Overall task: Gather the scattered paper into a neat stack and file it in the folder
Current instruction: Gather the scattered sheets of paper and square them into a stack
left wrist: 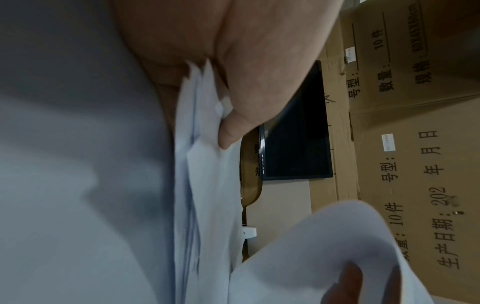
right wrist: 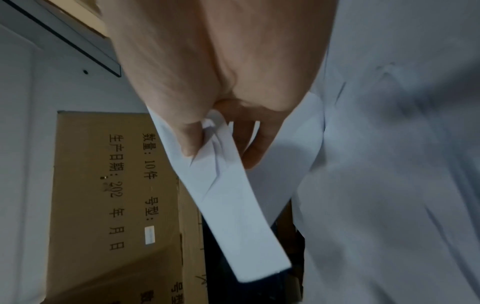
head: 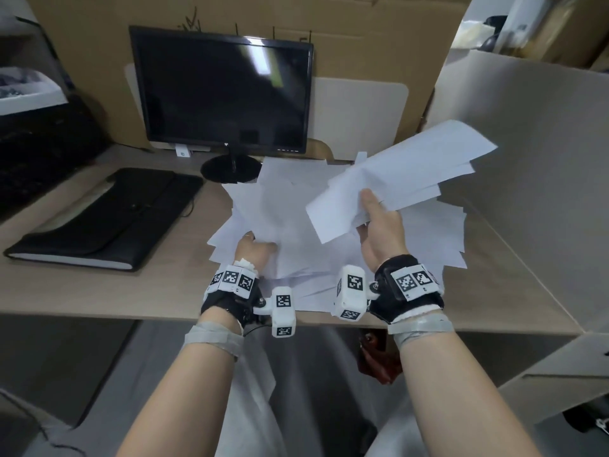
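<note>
Desk: a light wooden desk (head: 99, 291) with brown cardboard boxes (head: 296, 18) behind it and a black flat monitor (head: 224, 90) standing at the back.
Right hand: my right hand (head: 379, 232) pinches a fanned bundle of white paper sheets (head: 412, 173), thumb on top and fingers under, lifted off the desk and tilted up to the right.
Left hand: my left hand (head: 255, 249) grips the near left edge of the loose heap of white paper (head: 286, 206) that lies on the desk; in the left wrist view the thumb presses on several sheet edges.
Folder: the black leather folder (head: 108, 219) lies closed on the left of the desk, well apart from both hands.
Paper to grip: the bundle sticks out far beyond my thumb, so its far end hangs free.
Doing it well: I think I should bring the lifted bundle down over the heap, join both parts, then tap the edges on the desk until they are even. A pinch at one corner may let sheets slide out.
</note>
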The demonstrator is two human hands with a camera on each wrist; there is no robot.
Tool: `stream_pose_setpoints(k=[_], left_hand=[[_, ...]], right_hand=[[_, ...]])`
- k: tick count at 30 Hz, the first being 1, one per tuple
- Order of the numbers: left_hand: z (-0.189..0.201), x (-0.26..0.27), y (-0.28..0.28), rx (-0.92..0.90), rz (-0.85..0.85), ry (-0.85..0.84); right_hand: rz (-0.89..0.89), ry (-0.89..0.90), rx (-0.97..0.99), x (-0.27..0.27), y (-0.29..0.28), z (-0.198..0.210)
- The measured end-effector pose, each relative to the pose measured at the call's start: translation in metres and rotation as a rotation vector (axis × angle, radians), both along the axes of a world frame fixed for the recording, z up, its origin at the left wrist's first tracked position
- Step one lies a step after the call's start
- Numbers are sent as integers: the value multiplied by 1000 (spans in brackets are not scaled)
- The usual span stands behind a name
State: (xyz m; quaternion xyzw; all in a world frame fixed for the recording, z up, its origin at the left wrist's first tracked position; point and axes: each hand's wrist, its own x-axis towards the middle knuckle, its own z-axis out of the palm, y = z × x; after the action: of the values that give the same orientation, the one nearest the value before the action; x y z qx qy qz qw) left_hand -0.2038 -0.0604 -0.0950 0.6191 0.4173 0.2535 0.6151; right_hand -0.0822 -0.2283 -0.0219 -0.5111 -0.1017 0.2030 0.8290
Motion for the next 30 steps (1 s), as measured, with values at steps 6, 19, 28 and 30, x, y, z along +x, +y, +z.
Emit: stream_pose_setpoints(k=[6, 19, 28, 30], left_hand=[[-11, -2, 9, -83, -24, -34], [4, -20, 6, -157, -95, 16], [2, -14, 6, -293, -41, -85], [3, -14, 4, -253, -59, -95]], right_hand=[[160, -101, -75, -15, 10, -7], [167, -77, -42, -15, 44, 7], [177, 160, -478, -14, 48, -41], [267, 160, -474, -19, 50, -42]])
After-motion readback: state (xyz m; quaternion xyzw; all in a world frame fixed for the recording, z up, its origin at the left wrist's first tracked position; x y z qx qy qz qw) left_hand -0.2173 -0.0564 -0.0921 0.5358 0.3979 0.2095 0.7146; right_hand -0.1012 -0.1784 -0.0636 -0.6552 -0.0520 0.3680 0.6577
